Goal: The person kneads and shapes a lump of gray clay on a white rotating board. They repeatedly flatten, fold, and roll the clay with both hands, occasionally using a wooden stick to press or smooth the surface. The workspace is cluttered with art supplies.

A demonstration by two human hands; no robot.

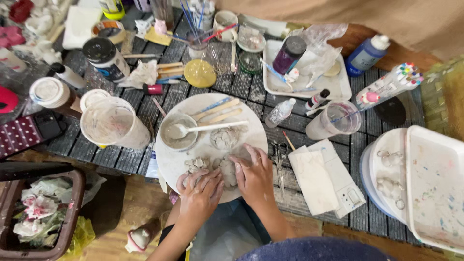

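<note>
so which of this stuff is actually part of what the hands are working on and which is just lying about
In use:
left hand and right hand, both pressing the grey clay lump
round white board under it
small bowl with white spoon

Lying about:
scissors
purple bottle
yellow lid
marker pack
bin of scraps

Under the left hand (197, 189) and the right hand (253, 175), the grey clay lump (226, 170) is mostly covered; only a strip shows between them, so its shape cannot be told. The round white board (174, 162) is hidden at its 6 o'clock edge by both wrists. At 8 o'clock the brown bin (72, 212) runs off the frame. At 3 o'clock the white tray (435, 183) is cut by the edge. The scissors (278, 157) are too dim to read clearly.
</note>
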